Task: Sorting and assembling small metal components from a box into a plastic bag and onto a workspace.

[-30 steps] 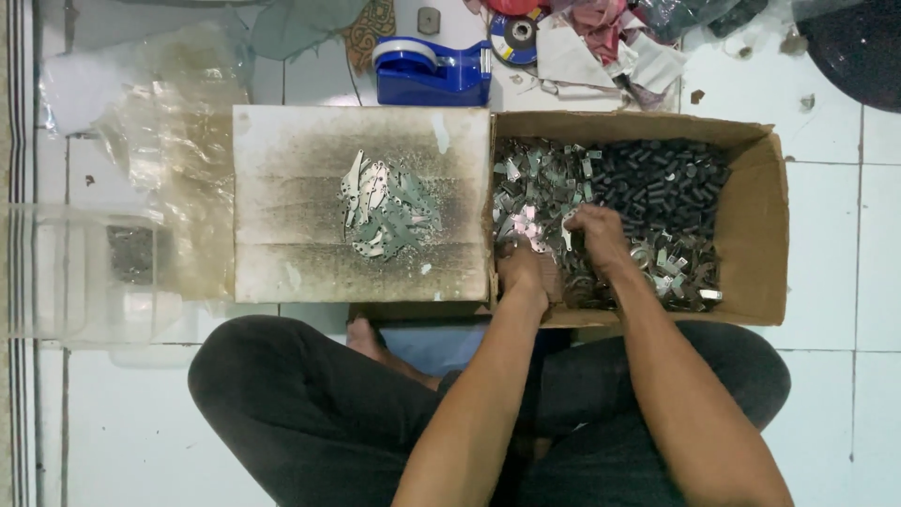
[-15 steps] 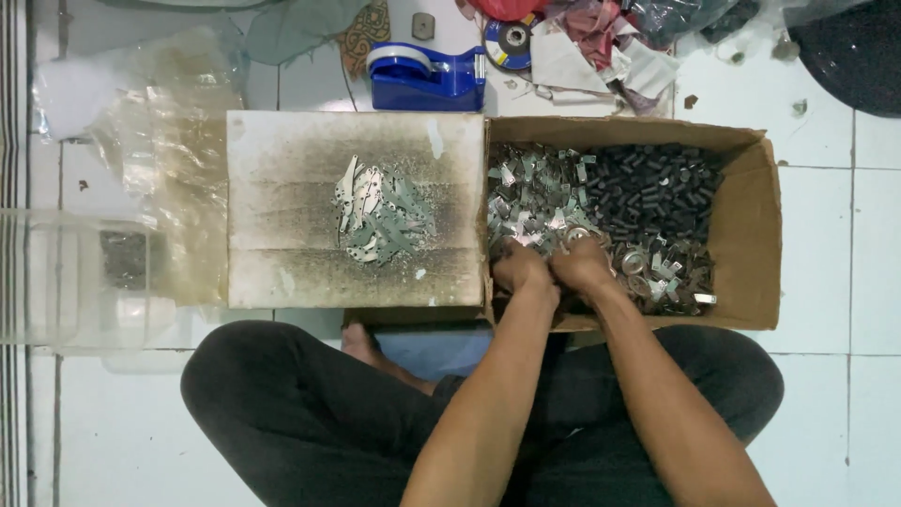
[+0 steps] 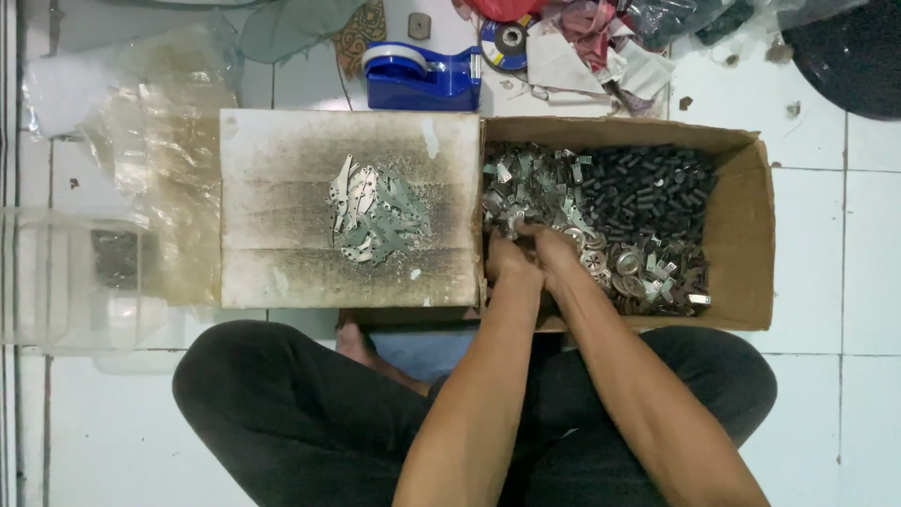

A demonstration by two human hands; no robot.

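White tiles (image 3: 826, 394), one box (image 3: 741, 225), two hands (image 3: 530, 258)

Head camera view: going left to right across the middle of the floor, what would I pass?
Clear plastic tub → crumpled plastic sheet → stained board → pile of flat metal pieces → left hand → right hand → black cylinders → cardboard box wall

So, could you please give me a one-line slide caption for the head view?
Both hands, left hand and right hand, together in a cardboard box of small metal parts, beside a board.
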